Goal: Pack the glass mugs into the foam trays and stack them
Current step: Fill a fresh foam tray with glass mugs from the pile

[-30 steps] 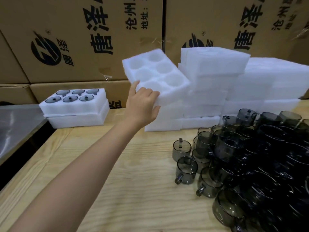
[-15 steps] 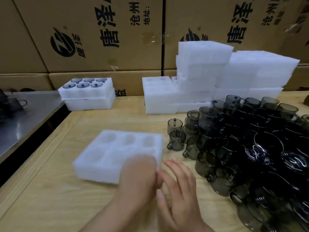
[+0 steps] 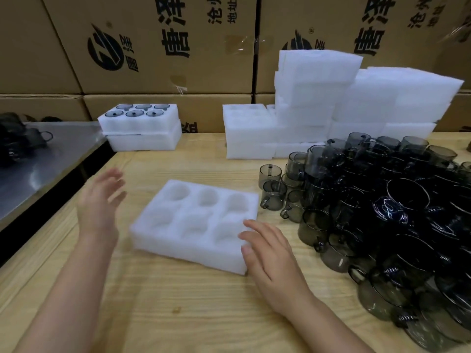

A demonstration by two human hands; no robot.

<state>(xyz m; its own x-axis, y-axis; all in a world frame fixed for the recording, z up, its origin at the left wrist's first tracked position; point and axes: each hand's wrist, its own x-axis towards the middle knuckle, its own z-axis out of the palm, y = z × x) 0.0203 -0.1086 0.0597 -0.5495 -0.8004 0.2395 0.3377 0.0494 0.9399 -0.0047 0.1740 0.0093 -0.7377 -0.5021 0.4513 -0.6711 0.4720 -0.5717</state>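
Note:
An empty white foam tray [image 3: 163, 240] with several round pockets lies flat on the wooden table [image 3: 178, 314] in front of me. My left hand [image 3: 99, 202] hovers open just left of the tray, fingers spread, holding nothing. My right hand [image 3: 270, 253] rests open at the tray's near right corner, fingertips touching its top edge. A big heap of smoky grey glass mugs [image 3: 382, 212] covers the table's right side. At the back left, a filled foam tray [image 3: 139, 123] with several mugs sits on top of another tray.
Stacks of spare foam trays [image 3: 318, 103] stand at the back centre and right. Large printed cardboard boxes [image 3: 158, 47] form a wall behind. A metal table [image 3: 38, 169] with a few dark mugs adjoins on the left, past a dark gap.
My left hand carried the empty tray from the back stack down to the table and let go, moving off to the left. My right hand came in and now touches the tray's right corner.

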